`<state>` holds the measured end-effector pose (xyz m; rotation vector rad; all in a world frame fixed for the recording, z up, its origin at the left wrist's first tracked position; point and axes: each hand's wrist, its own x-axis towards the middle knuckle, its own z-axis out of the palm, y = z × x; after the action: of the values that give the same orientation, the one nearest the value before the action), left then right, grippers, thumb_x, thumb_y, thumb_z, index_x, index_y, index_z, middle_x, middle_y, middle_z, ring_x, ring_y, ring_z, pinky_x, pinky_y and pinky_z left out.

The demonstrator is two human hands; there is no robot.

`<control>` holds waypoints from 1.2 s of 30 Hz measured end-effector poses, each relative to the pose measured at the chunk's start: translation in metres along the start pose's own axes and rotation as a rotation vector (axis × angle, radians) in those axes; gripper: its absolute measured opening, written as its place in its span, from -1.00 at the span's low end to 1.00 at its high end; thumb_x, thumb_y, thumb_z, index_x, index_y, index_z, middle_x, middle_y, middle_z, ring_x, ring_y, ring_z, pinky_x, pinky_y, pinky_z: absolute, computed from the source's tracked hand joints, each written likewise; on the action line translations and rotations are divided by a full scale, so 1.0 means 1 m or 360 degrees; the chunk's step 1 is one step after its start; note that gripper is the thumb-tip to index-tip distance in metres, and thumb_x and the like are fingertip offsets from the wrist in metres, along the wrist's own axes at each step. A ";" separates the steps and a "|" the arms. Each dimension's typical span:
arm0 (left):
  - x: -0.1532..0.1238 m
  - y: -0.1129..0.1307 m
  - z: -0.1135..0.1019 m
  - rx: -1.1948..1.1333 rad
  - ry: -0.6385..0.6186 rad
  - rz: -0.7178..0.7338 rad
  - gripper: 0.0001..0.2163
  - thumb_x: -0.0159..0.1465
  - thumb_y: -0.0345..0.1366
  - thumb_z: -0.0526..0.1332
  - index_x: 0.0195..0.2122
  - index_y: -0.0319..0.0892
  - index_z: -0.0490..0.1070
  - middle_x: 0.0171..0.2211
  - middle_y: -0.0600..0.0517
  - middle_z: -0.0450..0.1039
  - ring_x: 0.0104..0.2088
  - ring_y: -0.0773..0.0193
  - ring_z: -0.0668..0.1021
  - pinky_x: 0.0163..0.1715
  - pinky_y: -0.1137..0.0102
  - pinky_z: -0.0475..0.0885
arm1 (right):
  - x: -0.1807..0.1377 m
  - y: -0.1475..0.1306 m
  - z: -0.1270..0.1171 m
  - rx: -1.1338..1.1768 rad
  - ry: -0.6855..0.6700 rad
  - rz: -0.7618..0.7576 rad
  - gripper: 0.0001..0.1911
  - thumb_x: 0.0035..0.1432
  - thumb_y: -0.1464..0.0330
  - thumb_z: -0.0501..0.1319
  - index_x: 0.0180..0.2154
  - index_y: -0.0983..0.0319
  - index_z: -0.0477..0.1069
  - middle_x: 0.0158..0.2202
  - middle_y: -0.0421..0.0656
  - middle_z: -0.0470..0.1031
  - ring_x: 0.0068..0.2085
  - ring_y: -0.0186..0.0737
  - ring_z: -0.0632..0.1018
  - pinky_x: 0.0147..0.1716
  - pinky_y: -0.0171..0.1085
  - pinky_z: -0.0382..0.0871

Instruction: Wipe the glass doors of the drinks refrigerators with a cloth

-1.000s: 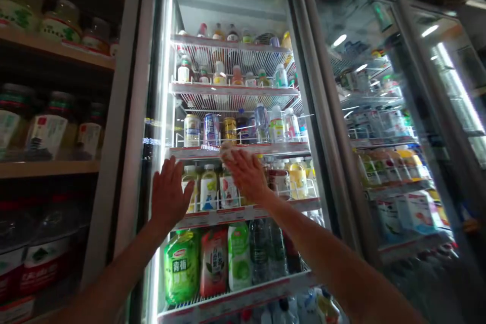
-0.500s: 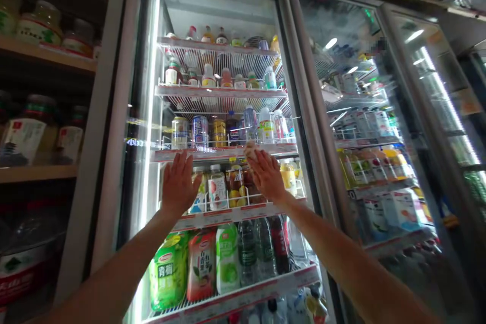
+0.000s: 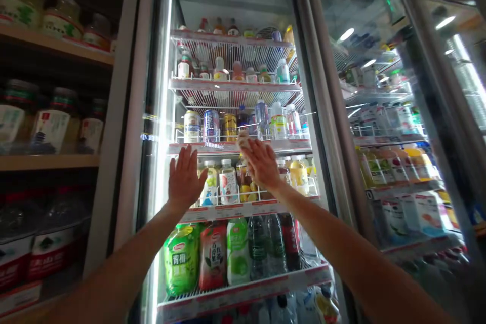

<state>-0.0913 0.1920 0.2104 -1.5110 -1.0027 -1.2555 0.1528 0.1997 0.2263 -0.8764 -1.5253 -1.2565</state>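
Note:
In the head view, my left hand point(image 3: 185, 177) is raised with its palm toward the glass door point(image 3: 235, 5) of a lit drinks fridge. Its fingers point up, and it looks flat against the pane with nothing held. My right hand point(image 3: 261, 164) has a crumpled pale cloth point(image 3: 243, 137) under its fingers, pressed to the same glass. Through the pane, cans point(image 3: 211, 125) and bottles point(image 3: 229, 182) stand on wire shelves behind my hands. Part of the cloth is hidden by my fingers.
Large green point(image 3: 182, 259) and red point(image 3: 212, 257) drink bottles fill a lower fridge shelf. At the left, wooden shelves point(image 3: 49, 163) hold jars and bottles. More glass-doored fridges point(image 3: 383, 76) stand to the right, beyond a metal frame point(image 3: 322, 86).
My right hand has slid the cloth to the left across the glass. The left hand stays open in nearly the same place. The whole view has shifted slightly.

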 end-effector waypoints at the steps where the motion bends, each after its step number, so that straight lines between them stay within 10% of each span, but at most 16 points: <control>1: -0.001 -0.003 -0.001 0.0014 0.0000 -0.0017 -0.44 0.27 -0.08 -0.11 0.21 -0.31 0.05 0.26 -0.22 -0.01 0.29 0.04 0.04 0.22 0.04 -0.06 | 0.003 0.009 -0.001 -0.0010 0.0040 0.0188 -0.51 0.23 0.32 -0.05 0.20 0.14 0.13 0.28 -0.12 0.05 0.26 -0.03 0.09 0.17 0.02 0.00; 5: -0.003 -0.010 -0.002 0.0016 -0.0011 -0.0009 -0.44 0.28 -0.08 -0.13 0.24 -0.30 0.00 0.27 -0.22 -0.04 0.29 0.04 0.02 0.22 0.01 -0.08 | 0.018 0.011 0.001 -0.0020 0.0167 0.0807 -0.49 0.23 0.35 -0.07 0.21 0.23 0.11 0.27 -0.01 0.06 0.25 0.10 0.11 0.11 0.11 0.04; 11: -0.012 -0.025 -0.009 -0.0003 -0.0056 0.0054 -0.45 0.28 -0.09 -0.09 0.25 -0.25 -0.02 0.28 -0.20 -0.04 0.29 0.04 0.02 0.22 0.00 -0.05 | -0.007 -0.071 0.007 0.0175 -0.0132 -0.0327 -0.43 0.18 0.32 0.06 0.22 0.10 0.06 0.30 -0.19 0.00 0.30 -0.07 0.00 0.21 -0.01 -0.10; 15: -0.018 -0.027 -0.020 -0.0065 -0.0001 0.0025 -0.48 0.28 -0.11 -0.07 0.22 -0.26 0.03 0.26 -0.22 0.00 0.28 0.03 0.04 0.21 0.00 0.00 | -0.009 -0.066 0.010 0.0171 0.0008 0.0225 -0.46 0.19 0.37 0.02 0.22 0.13 0.09 0.29 -0.12 0.03 0.28 0.00 0.03 0.19 0.07 -0.06; 17: -0.016 -0.014 -0.023 -0.0241 0.0041 0.0101 -0.50 0.29 -0.13 -0.08 0.21 -0.24 0.05 0.26 -0.20 0.02 0.28 0.09 0.06 0.22 0.06 0.03 | -0.006 -0.068 0.013 0.0183 0.0068 0.0402 -0.48 0.20 0.38 0.01 0.21 0.16 0.11 0.29 -0.06 0.00 0.29 0.05 0.01 0.19 0.10 -0.06; 22: -0.004 0.041 -0.015 -0.0828 -0.0123 0.0134 -0.55 0.33 -0.17 -0.17 0.19 -0.23 0.08 0.19 -0.13 0.19 0.20 0.26 0.25 0.17 0.25 0.21 | -0.039 -0.081 0.005 0.0465 0.0055 -0.0030 -0.58 0.14 0.39 0.09 0.06 0.07 0.31 0.32 -0.14 -0.08 0.30 0.01 0.00 0.19 0.05 -0.01; 30: 0.005 0.129 0.029 -0.0226 -0.0045 -0.0016 -0.51 0.24 -0.23 0.01 0.18 -0.35 0.10 0.28 -0.22 -0.04 0.29 0.03 0.01 0.22 0.02 0.04 | -0.106 -0.004 -0.003 0.0181 0.0269 0.0352 -0.57 0.24 0.36 -0.04 0.13 0.23 0.18 0.27 0.04 0.04 0.30 -0.04 0.04 0.19 0.08 -0.03; 36: 0.023 0.019 0.000 -0.0013 -0.0025 0.0117 -0.60 0.25 -0.30 -0.04 0.12 -0.22 0.20 0.24 -0.14 0.08 0.27 0.02 0.10 0.19 -0.03 0.07 | -0.114 0.008 -0.001 0.0043 0.0121 0.0240 -0.55 0.23 0.33 -0.01 0.16 0.16 0.16 0.30 -0.03 0.00 0.30 -0.07 0.04 0.21 0.04 -0.09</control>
<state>-0.0700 0.1877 0.2310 -1.5524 -0.9451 -1.1991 0.1952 0.2046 0.1199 -0.8987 -1.3869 -1.1447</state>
